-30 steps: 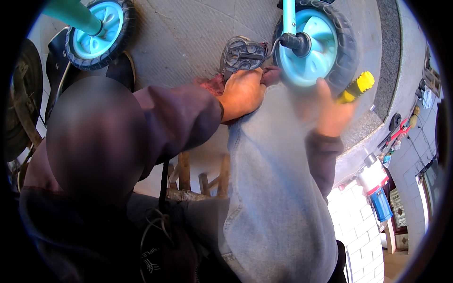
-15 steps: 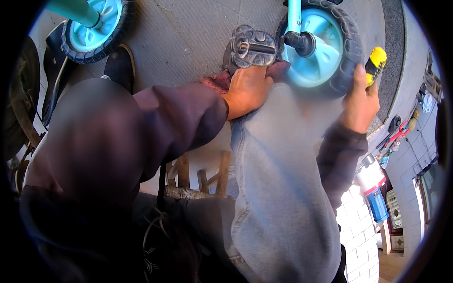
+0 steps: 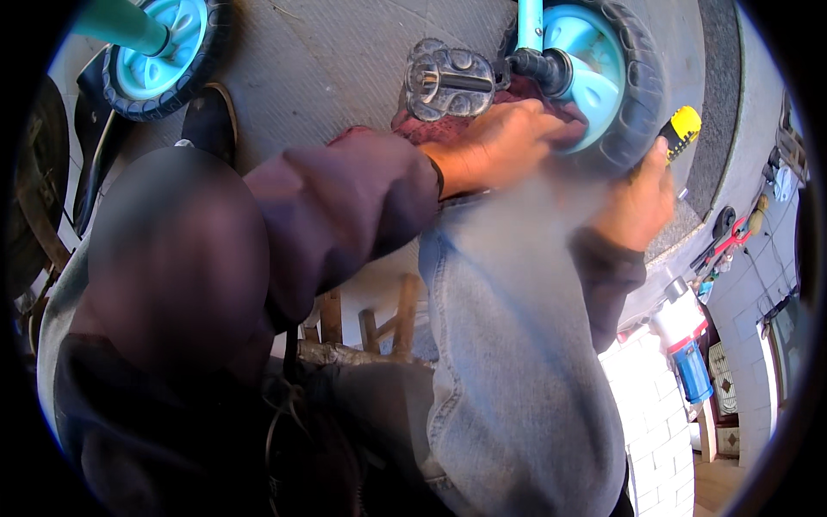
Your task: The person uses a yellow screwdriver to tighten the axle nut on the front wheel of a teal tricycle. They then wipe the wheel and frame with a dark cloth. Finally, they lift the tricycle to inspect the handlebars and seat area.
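My left hand is closed on a dark red cloth, just below and right of a black bicycle pedal, against a small light-blue wheel with a black tyre and its dark hub. My right hand, at the lower right of that wheel, grips a yellow-and-black handled tool, whose working end I cannot make out. My jeans-clad leg lies between my forearms, partly blurred.
A second blue wheel stands at upper left, beside a dark shoe. A wooden stool is under me. At right are a raised stone edge, red-handled tools and a blue-and-white cylindrical object.
My left hand has moved right with the cloth, from under the pedal toward the wheel's hub. My right hand and its tool rose rightward, then dropped slightly down and left.
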`<move>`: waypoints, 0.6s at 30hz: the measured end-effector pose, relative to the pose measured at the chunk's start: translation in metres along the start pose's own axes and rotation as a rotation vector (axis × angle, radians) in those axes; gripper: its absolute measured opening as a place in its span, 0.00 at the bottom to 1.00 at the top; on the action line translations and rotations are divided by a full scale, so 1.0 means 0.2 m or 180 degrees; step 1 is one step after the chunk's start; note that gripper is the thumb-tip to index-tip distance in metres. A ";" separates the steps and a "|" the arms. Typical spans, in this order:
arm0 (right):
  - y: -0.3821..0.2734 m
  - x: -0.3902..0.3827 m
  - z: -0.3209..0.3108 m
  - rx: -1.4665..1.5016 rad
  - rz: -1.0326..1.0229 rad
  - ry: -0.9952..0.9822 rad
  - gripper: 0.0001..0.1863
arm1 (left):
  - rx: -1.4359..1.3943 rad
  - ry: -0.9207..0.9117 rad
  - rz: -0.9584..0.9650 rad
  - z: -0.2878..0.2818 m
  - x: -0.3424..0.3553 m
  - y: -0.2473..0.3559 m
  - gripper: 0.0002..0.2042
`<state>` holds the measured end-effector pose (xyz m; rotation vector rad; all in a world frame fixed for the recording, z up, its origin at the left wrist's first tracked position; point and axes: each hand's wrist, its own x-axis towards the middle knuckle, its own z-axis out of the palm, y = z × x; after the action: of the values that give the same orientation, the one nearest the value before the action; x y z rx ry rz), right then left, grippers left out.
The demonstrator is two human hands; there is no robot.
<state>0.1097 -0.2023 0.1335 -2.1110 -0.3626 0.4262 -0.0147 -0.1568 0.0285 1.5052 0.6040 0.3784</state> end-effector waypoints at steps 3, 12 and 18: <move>0.00 -0.02 0.03 0.0079 -0.0009 -0.0078 0.18 | 0.0124 -0.0340 0.0402 -0.06 0.03 -0.06 0.18; 0.04 -0.08 0.04 0.0181 0.0220 0.0469 0.20 | 0.1819 -0.0731 0.0783 -0.05 0.02 -0.08 0.17; 0.11 -0.08 -0.07 -0.2142 -0.1050 -0.0068 0.35 | 0.2192 -0.0507 0.0404 -0.02 -0.09 -0.02 0.15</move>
<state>0.1038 -0.2314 0.1255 -2.6214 -0.9562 0.1345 -0.0309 -0.1643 0.0277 2.2170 0.5370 0.1423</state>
